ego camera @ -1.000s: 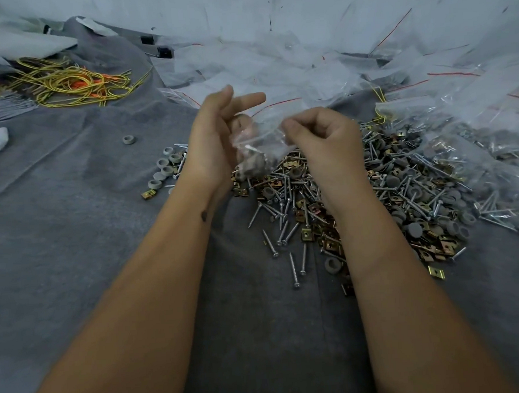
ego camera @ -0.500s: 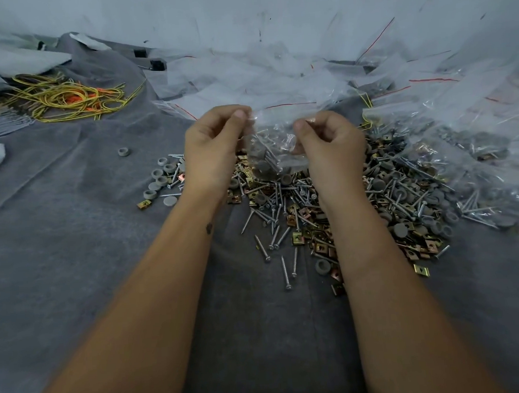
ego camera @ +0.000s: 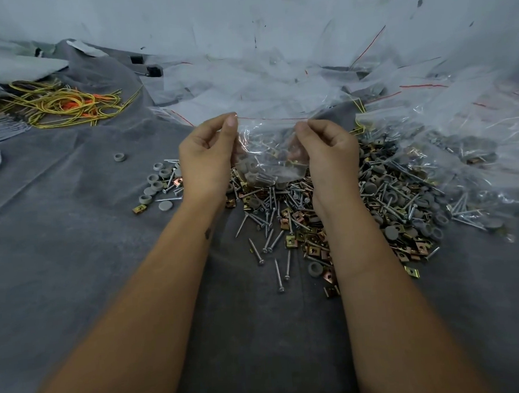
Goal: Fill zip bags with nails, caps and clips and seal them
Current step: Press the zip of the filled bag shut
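Two hands hold a filled zip bag by its top edge above a heap of hardware.

Nearest, loose screw-like nails (ego camera: 279,275), brass clips (ego camera: 315,249) and grey caps (ego camera: 392,231) lie heaped on grey cloth (ego camera: 75,266). Above the heap, the left hand (ego camera: 205,160) pinches the left end of the zip bag (ego camera: 269,153) at its red seal line, and the right hand (ego camera: 329,150) pinches the right end; whether the seal is closed is unclear. The bag holds nails, caps and clips. Beyond lie empty zip bags (ego camera: 261,88); far left, yellow and orange wires (ego camera: 64,107).
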Demonstrator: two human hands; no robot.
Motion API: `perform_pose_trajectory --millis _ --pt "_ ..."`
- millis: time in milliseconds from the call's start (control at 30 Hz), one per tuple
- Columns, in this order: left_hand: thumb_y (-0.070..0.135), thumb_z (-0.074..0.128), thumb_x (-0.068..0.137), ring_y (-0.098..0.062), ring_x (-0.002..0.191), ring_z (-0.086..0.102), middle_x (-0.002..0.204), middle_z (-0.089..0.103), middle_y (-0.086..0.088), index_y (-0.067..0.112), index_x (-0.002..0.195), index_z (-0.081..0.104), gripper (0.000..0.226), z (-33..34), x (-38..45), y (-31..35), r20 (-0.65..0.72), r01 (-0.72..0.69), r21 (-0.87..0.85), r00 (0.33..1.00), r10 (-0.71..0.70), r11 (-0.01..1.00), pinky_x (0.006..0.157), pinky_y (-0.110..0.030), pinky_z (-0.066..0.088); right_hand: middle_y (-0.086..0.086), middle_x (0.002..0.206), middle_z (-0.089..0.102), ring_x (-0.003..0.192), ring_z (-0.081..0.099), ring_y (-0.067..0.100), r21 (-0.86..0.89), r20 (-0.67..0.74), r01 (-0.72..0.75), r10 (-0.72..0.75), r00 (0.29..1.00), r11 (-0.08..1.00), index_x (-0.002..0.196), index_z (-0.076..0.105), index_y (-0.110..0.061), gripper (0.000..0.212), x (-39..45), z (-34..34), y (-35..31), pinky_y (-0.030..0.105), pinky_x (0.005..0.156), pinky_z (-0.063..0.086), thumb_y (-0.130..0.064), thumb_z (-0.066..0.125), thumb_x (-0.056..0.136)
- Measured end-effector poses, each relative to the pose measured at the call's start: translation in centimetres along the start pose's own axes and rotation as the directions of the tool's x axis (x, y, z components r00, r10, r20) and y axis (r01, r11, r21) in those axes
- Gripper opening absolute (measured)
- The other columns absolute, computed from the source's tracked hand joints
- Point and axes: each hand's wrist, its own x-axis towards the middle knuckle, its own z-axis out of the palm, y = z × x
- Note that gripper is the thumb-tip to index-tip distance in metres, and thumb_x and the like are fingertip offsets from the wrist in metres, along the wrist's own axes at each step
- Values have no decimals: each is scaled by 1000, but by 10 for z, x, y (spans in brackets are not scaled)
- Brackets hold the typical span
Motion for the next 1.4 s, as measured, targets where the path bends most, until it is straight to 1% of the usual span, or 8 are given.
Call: perform_pose_trajectory --millis 200,400,467,633,800,1167,1300,1400 --pt "12 68 89 -9 53 55 63 64 1 5 91 69 8 -2 1 -3 44 131 -91 991 -127 987 55 -23 48 -7 60 66 51 56 4 66 -31 -8 10 999 998 78 66 -12 14 0 -1 -1 16 52 47 -4 65 90" --pt "11 70 87 -14 72 62 74 71 -1 7 90 72 6 -5 4 -6 25 164 -126 986 -162 978 78 -32 52 -8 57 63 51 54 3 40 -42 24 -23 999 999 75 67 -13 16 0 -2 -3 16 55 47 -3 66 88" --pt "11 70 86 -19 76 62 76 70 -4 5 90 72 7 -5 5 -7 20 155 -126 988 -154 980 80 -35 52 -9 60 65 53 56 3 6 -21 13 -13 1000 1000 76 68 -15 15 0 -1 -3 16 56 47 -6 67 88" --pt "10 69 87 -10 64 62 69 70 2 7 88 72 4 -5 4 -7 35 121 -125 992 -117 985 64 -24 52 -7 66 66 60 59 2 3 -6 4 -4 1000 1000 79 70 -14 10 0 1 -1 16 59 50 -6 70 86" --pt "12 68 89 -10 54 52 59 62 0 10 80 71 9 -4 3 -4 88 153 -75 985 -146 985 60 -22 48 -6 60 64 55 57 3 -7 12 9 -9 1000 1000 76 69 -14 14 1 1 0 17 56 49 -4 68 87" --pt "10 66 90 -9 56 54 63 62 1 7 83 66 7 -3 1 -2 113 114 -67 988 -106 991 57 -21 47 -4 64 65 57 59 3 -2 53 -3 3 999 1000 83 70 -8 6 0 4 3 18 56 50 -3 70 83" --pt "8 64 91 -6 53 52 63 61 1 6 82 65 9 -3 0 -1 124 84 -66 989 -75 994 55 -19 45 -4 66 68 67 64 12 23 93 -22 20 995 999 76 71 -15 16 -2 7 2 30 68 58 0 71 81" --pt "11 67 89 -8 52 50 63 61 2 8 83 67 7 -3 -2 1 147 93 -59 986 -84 994 54 -20 43 -5 68 70 73 67 16 39 91 -13 9 996 999 74 71 -16 19 -4 8 1 37 76 58 3 72 79"
